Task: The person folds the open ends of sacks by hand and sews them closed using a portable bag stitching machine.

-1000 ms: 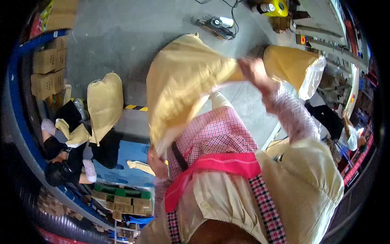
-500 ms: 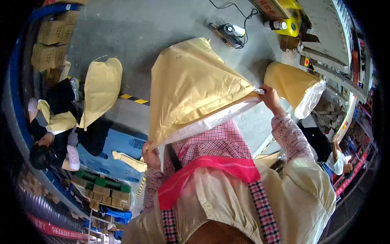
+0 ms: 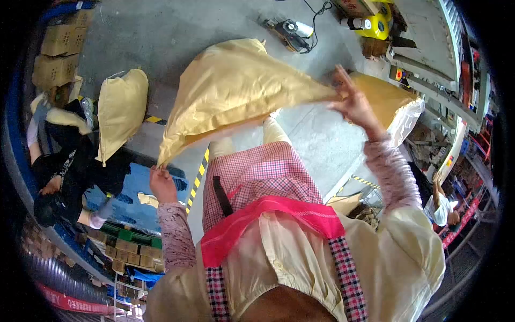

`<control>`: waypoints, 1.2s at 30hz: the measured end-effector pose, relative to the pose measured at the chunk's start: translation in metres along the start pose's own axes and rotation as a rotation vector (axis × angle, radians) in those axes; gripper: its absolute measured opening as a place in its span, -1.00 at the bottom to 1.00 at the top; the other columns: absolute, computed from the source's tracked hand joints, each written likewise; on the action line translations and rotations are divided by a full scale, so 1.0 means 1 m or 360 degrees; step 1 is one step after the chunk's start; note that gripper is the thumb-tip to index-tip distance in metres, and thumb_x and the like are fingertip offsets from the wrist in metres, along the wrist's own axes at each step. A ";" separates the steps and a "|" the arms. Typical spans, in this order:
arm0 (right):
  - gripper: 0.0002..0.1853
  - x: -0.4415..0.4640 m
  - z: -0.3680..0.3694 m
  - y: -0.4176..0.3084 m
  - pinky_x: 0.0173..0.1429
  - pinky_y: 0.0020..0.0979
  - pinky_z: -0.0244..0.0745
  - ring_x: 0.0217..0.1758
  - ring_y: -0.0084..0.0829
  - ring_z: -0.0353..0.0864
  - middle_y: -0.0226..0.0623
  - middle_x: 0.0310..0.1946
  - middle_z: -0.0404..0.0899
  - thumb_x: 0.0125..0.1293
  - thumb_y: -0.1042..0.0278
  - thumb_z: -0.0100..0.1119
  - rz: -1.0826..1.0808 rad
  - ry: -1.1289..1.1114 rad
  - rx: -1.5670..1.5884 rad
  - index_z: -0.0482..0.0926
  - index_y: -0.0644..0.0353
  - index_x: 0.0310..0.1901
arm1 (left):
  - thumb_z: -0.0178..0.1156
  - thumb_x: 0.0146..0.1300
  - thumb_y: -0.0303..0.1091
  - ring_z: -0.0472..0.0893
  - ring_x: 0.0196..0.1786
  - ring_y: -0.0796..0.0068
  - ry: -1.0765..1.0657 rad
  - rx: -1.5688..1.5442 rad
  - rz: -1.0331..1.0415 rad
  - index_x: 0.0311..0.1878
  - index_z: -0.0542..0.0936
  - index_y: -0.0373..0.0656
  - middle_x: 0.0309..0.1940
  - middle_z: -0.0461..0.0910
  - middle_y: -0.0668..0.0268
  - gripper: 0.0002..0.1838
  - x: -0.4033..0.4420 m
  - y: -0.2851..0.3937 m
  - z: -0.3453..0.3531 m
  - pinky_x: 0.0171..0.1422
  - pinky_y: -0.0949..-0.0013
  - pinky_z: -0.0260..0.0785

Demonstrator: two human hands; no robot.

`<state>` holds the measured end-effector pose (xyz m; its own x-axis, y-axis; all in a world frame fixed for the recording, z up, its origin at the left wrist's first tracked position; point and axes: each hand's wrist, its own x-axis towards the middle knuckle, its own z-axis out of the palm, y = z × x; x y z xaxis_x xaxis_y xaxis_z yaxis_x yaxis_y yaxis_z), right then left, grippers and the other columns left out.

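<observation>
Yellow sack: left hand pinches one corner; right hand splays open at another.

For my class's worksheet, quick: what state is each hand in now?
Left hand: closed on a corner of the yellow sack.
Right hand: open, fingers spread.

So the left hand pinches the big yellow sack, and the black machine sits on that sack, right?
No, the head view shows the black machine on the grey floor. The left hand does pinch the big yellow sack.
</observation>
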<state>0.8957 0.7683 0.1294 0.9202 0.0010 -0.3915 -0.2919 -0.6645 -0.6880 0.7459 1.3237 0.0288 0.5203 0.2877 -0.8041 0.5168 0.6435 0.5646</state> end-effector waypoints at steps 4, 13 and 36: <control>-0.46 0.000 0.036 0.044 -0.06 -0.31 0.52 -0.09 -0.17 0.61 -0.07 -0.14 0.58 0.06 0.57 0.13 -0.0024 -0.0143 -0.0398 0.40 0.07 0.16 | -0.04 0.09 -0.52 0.51 -0.37 0.53 0.0294 0.0141 0.0016 -0.30 0.41 -0.16 -0.37 0.54 0.25 -0.90 0.001 0.005 -0.004 -0.40 0.60 0.22; -0.52 0.009 -0.002 0.029 -0.26 -0.25 0.47 -0.34 -0.08 0.58 -0.07 -0.32 0.59 0.03 0.61 -0.03 -0.0276 -0.0592 -0.0895 0.51 0.10 0.05 | -0.02 0.18 -0.30 0.55 -0.33 0.43 0.0184 0.0143 0.0167 -0.10 0.40 -0.16 -0.34 0.56 0.23 -0.76 -0.026 0.010 -0.022 -0.26 0.44 0.37; -0.67 0.042 -0.046 0.030 -0.05 -0.37 0.43 -0.11 -0.37 0.52 -0.18 -0.21 0.59 0.12 0.53 0.00 0.0786 -0.0826 0.0485 0.52 0.38 -0.05 | 0.07 0.21 -0.34 0.17 0.34 0.08 -0.1120 0.2449 0.1182 0.23 0.27 -0.25 0.29 0.14 0.02 -0.49 0.160 -0.047 -0.019 0.37 0.20 0.08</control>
<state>0.9373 0.7136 0.1204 0.4469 0.1584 -0.8804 -0.7641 -0.4442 -0.4678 0.7919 1.3527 -0.1302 0.8470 -0.3978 -0.3527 -0.0448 -0.7145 0.6982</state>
